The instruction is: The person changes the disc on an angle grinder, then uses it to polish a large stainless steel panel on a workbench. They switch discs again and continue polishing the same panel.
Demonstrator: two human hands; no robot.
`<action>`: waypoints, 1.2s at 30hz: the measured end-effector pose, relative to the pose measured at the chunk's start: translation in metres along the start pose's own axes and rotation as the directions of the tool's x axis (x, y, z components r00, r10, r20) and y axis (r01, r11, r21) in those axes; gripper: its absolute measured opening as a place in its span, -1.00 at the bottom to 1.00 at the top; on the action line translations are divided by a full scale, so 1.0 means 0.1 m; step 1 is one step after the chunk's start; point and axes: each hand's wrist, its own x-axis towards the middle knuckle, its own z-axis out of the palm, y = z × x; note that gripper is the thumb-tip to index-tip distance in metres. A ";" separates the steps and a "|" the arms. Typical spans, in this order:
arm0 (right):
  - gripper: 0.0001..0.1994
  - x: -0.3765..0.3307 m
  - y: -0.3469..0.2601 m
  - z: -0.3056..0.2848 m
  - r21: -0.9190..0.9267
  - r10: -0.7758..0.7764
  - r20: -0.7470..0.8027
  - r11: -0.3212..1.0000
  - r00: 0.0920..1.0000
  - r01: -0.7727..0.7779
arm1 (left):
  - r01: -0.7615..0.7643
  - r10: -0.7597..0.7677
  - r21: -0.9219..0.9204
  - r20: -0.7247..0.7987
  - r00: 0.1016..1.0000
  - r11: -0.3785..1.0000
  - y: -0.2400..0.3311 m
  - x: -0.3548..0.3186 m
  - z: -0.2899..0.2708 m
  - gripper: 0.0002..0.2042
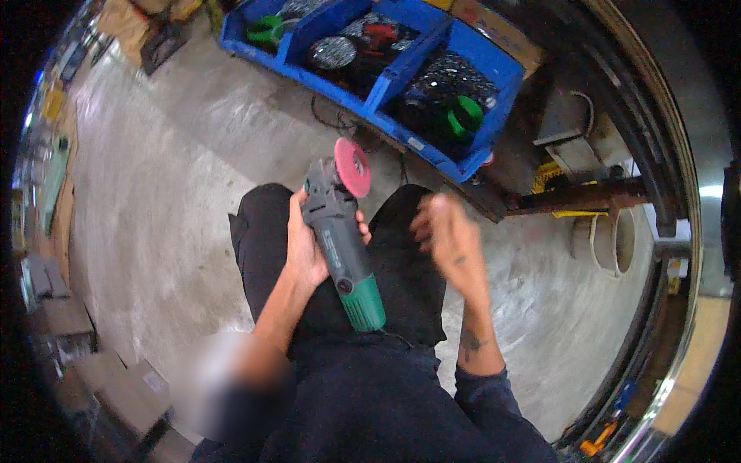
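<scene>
An angle grinder [340,235] with a grey body, a green rear end and a pink disc [352,167] rests above my lap. My left hand [307,251] is closed round its body, the thumb along the left side and fingertips showing on the right. The disc end points away from me, and the rear end lies toward my waist. My right hand [451,235] is raised over my right knee, apart from the grinder. Its fingers look bent but are smeared by motion, so whether they hold anything is hidden.
Blue divided bins [370,100] with small dark and shiny parts and green scoops [465,117] stand ahead on a bench. A round pale container [614,243] is at the right on the concrete floor [154,193]. Cardboard boxes [127,393] stack at lower left.
</scene>
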 end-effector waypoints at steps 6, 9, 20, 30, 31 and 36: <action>-0.32 0.59 -0.66 0.15 -0.187 -0.137 0.048 0.972 0.989 0.144 | 0.023 -0.019 -0.027 0.138 0.990 0.999 0.09 0.04 0.03 -0.18; -0.19 0.76 -0.88 0.25 -0.227 -0.045 0.202 0.970 0.978 0.092 | 0.048 -0.040 -0.038 0.179 0.983 0.998 0.07 0.02 -0.06 -0.21; -0.34 0.93 -0.55 0.43 0.125 -0.369 0.224 0.929 0.902 0.348 | 0.043 -0.034 -0.049 0.177 0.984 0.998 0.01 0.06 -0.28 -0.27; -0.77 0.85 -0.55 1.11 -0.110 -0.625 -0.136 0.781 0.769 0.615 | -0.012 0.022 -0.092 0.104 0.994 0.996 -0.03 0.03 -0.28 -0.35; -0.79 0.87 -0.53 1.05 -0.163 -0.726 -0.104 0.687 0.680 0.709 | 0.049 -0.021 -0.096 0.266 0.964 0.994 -0.03 0.05 -0.36 -0.34; -0.80 0.84 -0.69 0.97 -0.168 -0.826 0.127 0.529 0.550 0.832 | -0.171 0.192 -0.086 0.447 0.874 0.981 -0.09 0.19 -0.50 -0.38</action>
